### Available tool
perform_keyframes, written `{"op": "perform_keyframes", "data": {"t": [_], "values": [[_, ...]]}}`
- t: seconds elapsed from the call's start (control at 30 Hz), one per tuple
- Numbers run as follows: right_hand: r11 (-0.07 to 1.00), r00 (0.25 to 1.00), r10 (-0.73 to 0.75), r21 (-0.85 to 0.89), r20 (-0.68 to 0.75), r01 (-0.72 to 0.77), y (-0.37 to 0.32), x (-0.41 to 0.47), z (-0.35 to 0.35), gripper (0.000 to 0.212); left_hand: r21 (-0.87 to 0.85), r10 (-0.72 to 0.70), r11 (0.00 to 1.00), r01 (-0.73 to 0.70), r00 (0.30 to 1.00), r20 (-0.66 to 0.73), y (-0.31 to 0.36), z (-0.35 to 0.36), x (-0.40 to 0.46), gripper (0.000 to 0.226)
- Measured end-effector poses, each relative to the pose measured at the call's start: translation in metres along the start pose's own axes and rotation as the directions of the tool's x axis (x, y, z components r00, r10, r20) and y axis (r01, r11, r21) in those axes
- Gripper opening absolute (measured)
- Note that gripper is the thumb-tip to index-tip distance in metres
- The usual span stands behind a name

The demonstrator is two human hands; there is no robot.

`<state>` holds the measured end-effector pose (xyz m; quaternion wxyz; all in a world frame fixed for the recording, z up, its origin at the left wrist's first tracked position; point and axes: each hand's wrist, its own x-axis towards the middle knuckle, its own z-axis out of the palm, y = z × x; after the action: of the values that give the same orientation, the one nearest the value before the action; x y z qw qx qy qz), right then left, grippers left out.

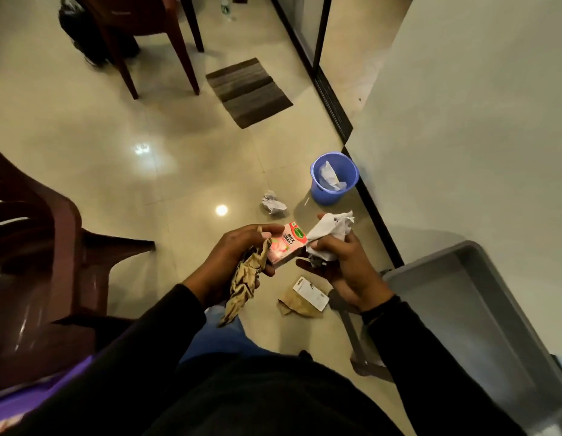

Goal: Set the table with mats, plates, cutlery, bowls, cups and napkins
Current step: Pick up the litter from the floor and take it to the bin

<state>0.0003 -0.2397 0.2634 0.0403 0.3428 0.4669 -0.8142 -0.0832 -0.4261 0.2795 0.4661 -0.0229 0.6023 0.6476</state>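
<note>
Left hand (238, 256) grips carton (286, 243) plus brown paper (245, 278); right hand (333, 262) clutches tissue (330, 231). Drop straight into bin (334, 179) ahead.

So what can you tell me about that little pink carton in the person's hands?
The pink carton is a small box that looks like printed card, with "MILK SHAKE" in red letters, a green logo and a strawberry picture. It lies tilted above the floor. The left hand pinches its near end while also gripping crumpled brown paper. Its far end meets the crumpled white paper in the right hand. Whether it is opened cannot be told.
</note>
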Motion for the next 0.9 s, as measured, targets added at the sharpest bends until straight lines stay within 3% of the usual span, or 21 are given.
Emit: {"op": "perform_keyframes", "data": {"t": [0.1,0.33,0.6,0.9], "values": [[1.000,0.996,0.004,0.015,-0.093,-0.003,-0.015,0.052,0.027,0.033,-0.007,-0.060,0.998,0.061,0.997,0.058,0.032,-0.037,0.054,0.045],[0.992,0.965,0.026,0.123,-0.260,0.007,-0.050,0.131,0.086,0.042,0.148,-0.118,0.985,0.091,0.975,0.190,0.106,-0.094,0.150,0.034],[0.959,0.879,-0.009,0.245,-0.476,0.143,-0.083,0.168,0.068,0.044,0.357,-0.284,0.923,0.142,0.879,0.383,0.181,-0.065,0.234,0.035],[0.906,0.882,-0.123,0.311,-0.455,0.287,-0.134,0.234,0.037,0.057,0.514,-0.256,0.858,-0.001,0.867,0.428,0.269,-0.038,0.306,0.035]]}}
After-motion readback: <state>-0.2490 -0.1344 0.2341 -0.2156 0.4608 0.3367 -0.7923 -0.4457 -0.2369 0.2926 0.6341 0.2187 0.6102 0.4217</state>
